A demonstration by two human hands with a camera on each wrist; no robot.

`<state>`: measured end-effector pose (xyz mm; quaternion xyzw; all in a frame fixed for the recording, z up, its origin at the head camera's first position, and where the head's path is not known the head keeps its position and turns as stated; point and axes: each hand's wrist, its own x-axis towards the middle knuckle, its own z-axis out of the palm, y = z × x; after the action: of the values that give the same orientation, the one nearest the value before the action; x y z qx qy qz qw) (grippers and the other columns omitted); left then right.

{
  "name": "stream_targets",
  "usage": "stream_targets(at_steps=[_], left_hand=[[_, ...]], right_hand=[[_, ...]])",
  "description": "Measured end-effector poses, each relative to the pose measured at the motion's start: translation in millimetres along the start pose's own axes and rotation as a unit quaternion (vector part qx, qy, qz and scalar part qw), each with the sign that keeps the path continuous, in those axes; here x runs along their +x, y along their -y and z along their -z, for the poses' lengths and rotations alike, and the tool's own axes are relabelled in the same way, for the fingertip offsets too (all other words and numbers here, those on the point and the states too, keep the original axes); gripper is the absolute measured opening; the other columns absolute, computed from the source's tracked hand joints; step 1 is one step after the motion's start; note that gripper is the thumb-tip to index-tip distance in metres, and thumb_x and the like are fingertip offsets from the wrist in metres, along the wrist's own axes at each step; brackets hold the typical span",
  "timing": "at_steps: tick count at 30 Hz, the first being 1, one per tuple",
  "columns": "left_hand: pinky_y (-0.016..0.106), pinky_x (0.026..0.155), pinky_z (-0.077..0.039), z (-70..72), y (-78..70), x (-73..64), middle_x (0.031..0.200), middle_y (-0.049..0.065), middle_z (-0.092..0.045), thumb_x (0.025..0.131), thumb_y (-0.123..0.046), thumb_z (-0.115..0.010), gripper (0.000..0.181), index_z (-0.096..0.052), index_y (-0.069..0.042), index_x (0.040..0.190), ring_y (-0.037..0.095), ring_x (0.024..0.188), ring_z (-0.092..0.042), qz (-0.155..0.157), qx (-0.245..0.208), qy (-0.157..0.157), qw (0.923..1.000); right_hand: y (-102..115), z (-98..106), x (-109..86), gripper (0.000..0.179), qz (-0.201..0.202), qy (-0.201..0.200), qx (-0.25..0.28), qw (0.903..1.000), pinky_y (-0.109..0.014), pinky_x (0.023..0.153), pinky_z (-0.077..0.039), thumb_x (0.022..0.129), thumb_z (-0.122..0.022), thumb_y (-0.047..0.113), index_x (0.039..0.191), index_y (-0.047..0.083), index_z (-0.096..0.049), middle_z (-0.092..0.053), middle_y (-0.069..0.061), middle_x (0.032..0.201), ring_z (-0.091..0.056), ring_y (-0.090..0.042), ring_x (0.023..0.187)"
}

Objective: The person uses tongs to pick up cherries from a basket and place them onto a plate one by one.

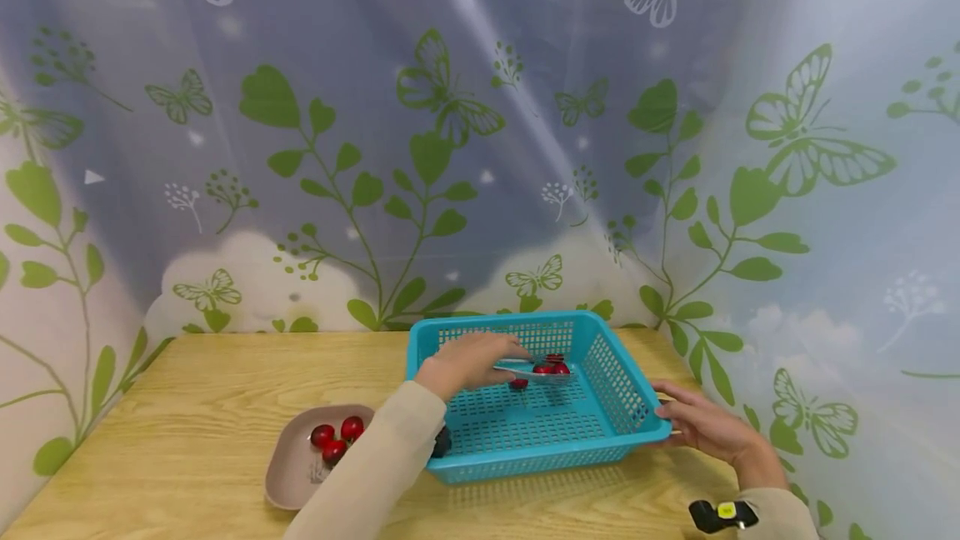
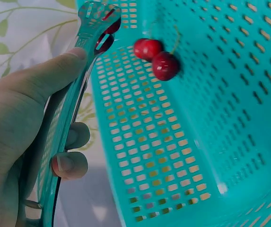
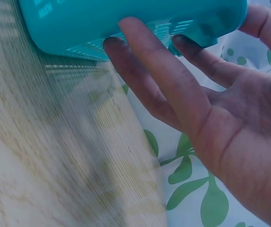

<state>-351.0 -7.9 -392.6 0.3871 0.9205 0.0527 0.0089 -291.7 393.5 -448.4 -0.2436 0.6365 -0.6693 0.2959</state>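
Cherries lie in the basket and in a dish to its left. Over the basket, the left hand's fingers clamp the tongs, seemingly for reach; whether the tips grip a cherry, I can't tell. The right hand pinches the basket's right rim, probably to steady it.
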Motion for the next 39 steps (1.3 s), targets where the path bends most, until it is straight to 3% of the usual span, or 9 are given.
stream_targets(at_steps=[6,11,18,21,27,32,39], left_hand=[[0.039,0.11,-0.051,16.8,-1.7,-8.5,0.16,-0.003,-0.049,0.103,-0.034,-0.065,0.046,-0.057,-0.032,0.149,0.019,0.143,-0.053,-0.007,-0.001,-0.03,0.9995],[0.036,0.103,-0.055,30.6,-3.1,-18.2,0.155,-0.004,-0.054,0.103,-0.036,-0.065,0.048,-0.056,-0.031,0.15,0.018,0.131,-0.063,-0.016,-0.009,-0.051,0.9985],[0.035,0.097,-0.057,46.0,1.5,-34.0,0.142,-0.004,-0.062,0.102,-0.033,-0.067,0.047,-0.06,-0.023,0.147,0.016,0.119,-0.067,-0.055,-0.013,-0.091,0.9943],[0.037,0.098,-0.057,50.2,4.4,-42.0,0.143,-0.002,-0.062,0.102,-0.033,-0.067,0.047,-0.06,-0.023,0.147,0.018,0.118,-0.068,-0.05,-0.016,-0.096,0.994],[0.041,0.1,-0.057,53.4,13.2,-60.5,0.153,0.002,-0.056,0.102,-0.033,-0.067,0.047,-0.06,-0.023,0.147,0.02,0.117,-0.07,-0.031,-0.035,-0.106,0.9932],[0.038,0.091,-0.058,52.2,26.2,-77.8,0.141,-0.001,-0.063,0.101,-0.031,-0.068,0.045,-0.061,-0.021,0.145,0.015,0.102,-0.071,-0.039,-0.033,-0.137,0.9892],[0.033,0.081,-0.056,53.3,41.5,-103.2,0.132,-0.002,-0.066,0.101,-0.027,-0.069,0.044,-0.062,-0.019,0.144,0.012,0.096,-0.068,-0.03,-0.042,-0.166,0.9847]], right_hand=[[0.9,-0.6,0.8,0.048,0.002,0.005,0.002,1.0,-0.039,0.097,-0.059,0.111,-0.029,0.005,0.143,0.033,-0.05,-0.068,0.005,0.132,-0.07,-0.014,0.118],[0.4,-1.1,0.5,0.047,-0.003,0.002,0.001,1.0,-0.04,0.098,-0.059,0.111,-0.03,0.006,0.142,0.035,-0.051,-0.069,0.007,0.131,-0.07,-0.014,0.117],[0.3,-0.1,0.9,0.046,-0.002,0.008,0.004,1.0,-0.041,0.099,-0.059,0.112,-0.029,0.007,0.143,0.033,-0.049,-0.067,0.003,0.135,-0.07,-0.015,0.12],[0.1,-0.2,1.0,0.046,-0.003,0.011,0.006,0.9999,-0.04,0.1,-0.059,0.112,-0.029,0.007,0.143,0.033,-0.049,-0.067,0.003,0.135,-0.07,-0.015,0.119],[-1.4,-0.2,0.5,0.046,-0.002,0.015,0.008,0.9999,-0.041,0.1,-0.058,0.112,-0.028,0.007,0.143,0.033,-0.05,-0.068,0.005,0.134,-0.07,-0.014,0.119],[-2.1,0.7,1.1,0.047,-0.004,0.018,0.009,0.9998,-0.042,0.102,-0.058,0.112,-0.027,0.006,0.144,0.032,-0.049,-0.066,0.004,0.136,-0.069,-0.015,0.121],[-0.3,1.1,1.5,0.045,-0.008,0.008,-0.003,0.9999,-0.042,0.101,-0.058,0.112,-0.029,0.007,0.142,0.033,-0.05,-0.067,0.005,0.135,-0.07,-0.014,0.119]])
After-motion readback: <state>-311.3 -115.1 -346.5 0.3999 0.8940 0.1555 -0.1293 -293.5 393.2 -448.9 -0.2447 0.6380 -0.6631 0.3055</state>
